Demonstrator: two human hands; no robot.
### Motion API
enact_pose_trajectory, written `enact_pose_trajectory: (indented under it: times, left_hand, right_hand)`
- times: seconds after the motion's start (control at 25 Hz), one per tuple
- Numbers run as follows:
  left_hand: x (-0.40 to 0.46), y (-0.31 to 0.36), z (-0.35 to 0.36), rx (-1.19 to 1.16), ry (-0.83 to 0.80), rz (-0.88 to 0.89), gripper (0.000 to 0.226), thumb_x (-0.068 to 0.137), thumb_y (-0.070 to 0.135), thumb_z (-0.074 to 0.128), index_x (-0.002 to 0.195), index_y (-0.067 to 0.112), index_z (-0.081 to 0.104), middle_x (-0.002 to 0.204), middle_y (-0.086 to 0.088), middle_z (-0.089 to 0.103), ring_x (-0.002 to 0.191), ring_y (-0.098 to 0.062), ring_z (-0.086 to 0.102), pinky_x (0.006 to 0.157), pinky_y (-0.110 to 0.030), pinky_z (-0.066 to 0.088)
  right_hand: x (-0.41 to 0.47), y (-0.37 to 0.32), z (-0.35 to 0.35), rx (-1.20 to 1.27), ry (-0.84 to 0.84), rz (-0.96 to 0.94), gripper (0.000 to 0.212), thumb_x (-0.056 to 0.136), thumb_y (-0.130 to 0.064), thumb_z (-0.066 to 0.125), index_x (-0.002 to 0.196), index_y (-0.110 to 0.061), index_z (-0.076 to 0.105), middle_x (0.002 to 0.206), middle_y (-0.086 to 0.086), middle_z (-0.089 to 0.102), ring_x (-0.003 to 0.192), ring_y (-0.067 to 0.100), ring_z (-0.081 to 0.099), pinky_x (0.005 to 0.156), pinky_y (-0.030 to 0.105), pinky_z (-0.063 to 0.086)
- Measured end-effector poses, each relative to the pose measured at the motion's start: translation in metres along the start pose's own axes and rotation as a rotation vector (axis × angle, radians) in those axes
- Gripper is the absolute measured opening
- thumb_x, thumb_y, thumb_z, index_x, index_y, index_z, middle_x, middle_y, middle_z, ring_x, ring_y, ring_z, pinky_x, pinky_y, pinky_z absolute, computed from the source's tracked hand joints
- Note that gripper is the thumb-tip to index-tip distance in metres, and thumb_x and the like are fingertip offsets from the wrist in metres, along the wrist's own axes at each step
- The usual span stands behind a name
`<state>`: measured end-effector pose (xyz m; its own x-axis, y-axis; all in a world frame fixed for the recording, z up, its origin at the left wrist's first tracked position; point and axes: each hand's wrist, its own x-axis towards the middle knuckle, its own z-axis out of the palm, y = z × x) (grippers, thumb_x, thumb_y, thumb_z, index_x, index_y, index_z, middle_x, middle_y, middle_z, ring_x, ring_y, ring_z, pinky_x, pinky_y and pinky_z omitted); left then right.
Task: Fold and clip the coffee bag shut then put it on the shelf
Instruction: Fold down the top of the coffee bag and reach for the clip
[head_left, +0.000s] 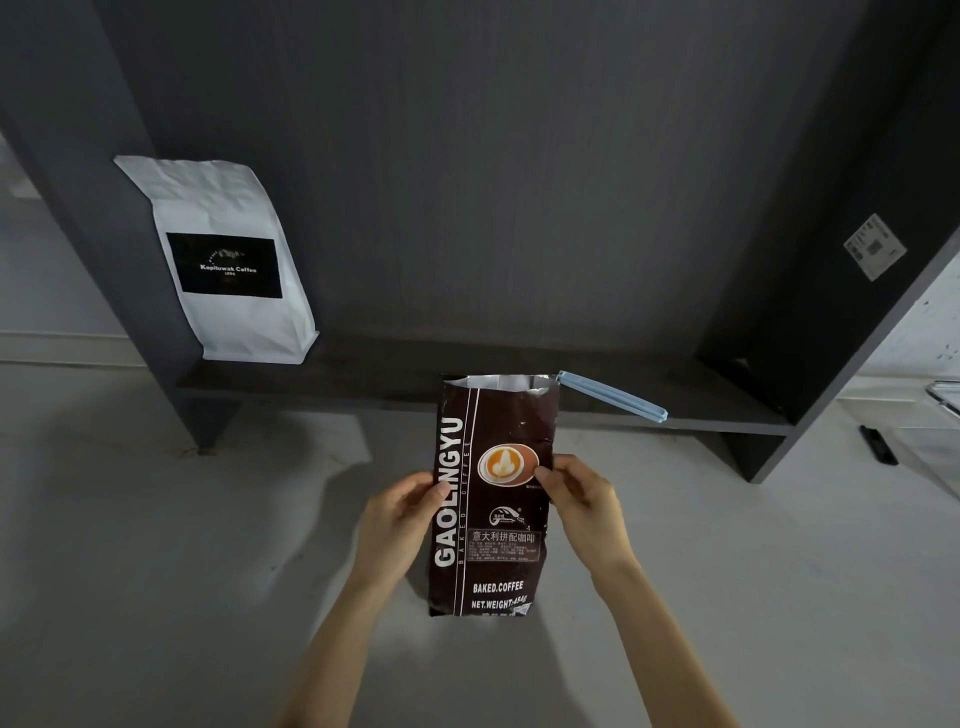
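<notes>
Brown "GAOLINGYU BAKED COFFEE" bag (491, 499), top unfolded, was held upright at centre, left hand (397, 525) gripping its 9 o'clock edge, right hand (579, 499) its 3 o'clock. Blue clip (613, 396) lay on the shelf (363, 371) at 1 o'clock; white "Kopiluwak Coffee" bag (228, 260) stood at 10.

Dark brown coffee bag (493, 499) reads "GAOLINGYU", "BAKED COFFEE", "NET.WEIGHT: 454g" and Chinese characters; white bag (223, 260) black label reads "Kopiluwak Coffee".

coffee bag (493, 499): dark brown, upright, top open | clip (613, 396): blue, on shelf (363, 379)
</notes>
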<state>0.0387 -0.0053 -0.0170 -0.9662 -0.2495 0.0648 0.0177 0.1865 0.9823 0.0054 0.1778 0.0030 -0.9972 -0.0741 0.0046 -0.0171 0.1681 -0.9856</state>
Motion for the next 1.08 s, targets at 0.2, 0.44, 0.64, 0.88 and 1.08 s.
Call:
enact_pose_trajectory:
  times: [0.2, 0.44, 0.64, 0.88, 1.08]
  left_hand:
    - [0.000, 0.011, 0.000, -0.033, -0.091, 0.025, 0.022, 0.082, 0.011, 0.059, 0.081, 0.033, 0.063, 0.070, 0.029, 0.071, 0.072, 0.006, 0.065, 0.064, -0.003, 0.047]
    - [0.000, 0.032, 0.003, -0.140, -0.039, 0.107, 0.020, 0.085, 0.009, 0.053, 0.089, 0.027, 0.060, 0.072, 0.035, 0.068, 0.076, 0.014, 0.062, 0.066, -0.001, 0.045]
    - [-0.001, 0.036, 0.004, -0.120, 0.016, 0.108, 0.031, 0.084, -0.001, 0.050, 0.081, 0.028, 0.061, 0.073, 0.034, 0.068, 0.077, 0.014, 0.061, 0.070, -0.001, 0.045]
    - [-0.002, 0.037, 0.003, -0.145, 0.005, 0.078, 0.030, 0.084, -0.005, 0.046, 0.092, 0.014, 0.067, 0.080, 0.021, 0.070, 0.077, 0.017, 0.060, 0.068, 0.001, 0.044]
    - [-0.002, 0.036, -0.004, -0.094, -0.029, 0.053, 0.041, 0.082, -0.010, 0.044, 0.089, 0.023, 0.068, 0.068, 0.029, 0.070, 0.076, 0.015, 0.062, 0.070, -0.001, 0.046]
  right_hand:
    - [-0.005, 0.002, -0.009, -0.012, -0.023, -0.011, 0.012, 0.087, -0.016, 0.053, 0.077, -0.020, 0.060, 0.081, 0.002, 0.068, 0.079, 0.016, 0.063, 0.069, 0.022, 0.050]
    - [-0.008, 0.000, -0.010, -0.026, -0.017, -0.027, 0.012, 0.085, -0.013, 0.056, 0.074, -0.017, 0.059, 0.072, 0.023, 0.063, 0.069, 0.014, 0.054, 0.066, 0.027, 0.044]
    - [-0.009, -0.010, -0.008, -0.018, -0.062, -0.134, 0.027, 0.086, -0.004, 0.052, 0.105, -0.022, 0.053, 0.078, -0.009, 0.065, 0.072, -0.007, 0.064, 0.064, 0.008, 0.049]
    - [-0.012, -0.012, -0.012, 0.042, -0.020, -0.221, 0.035, 0.085, 0.006, 0.048, 0.085, -0.029, 0.054, 0.079, -0.011, 0.067, 0.074, -0.003, 0.061, 0.068, 0.009, 0.048]
    - [-0.012, -0.017, -0.016, 0.074, -0.102, -0.202, 0.037, 0.088, 0.011, 0.034, 0.078, -0.016, 0.056, 0.071, -0.008, 0.064, 0.066, -0.008, 0.060, 0.063, 0.006, 0.046]
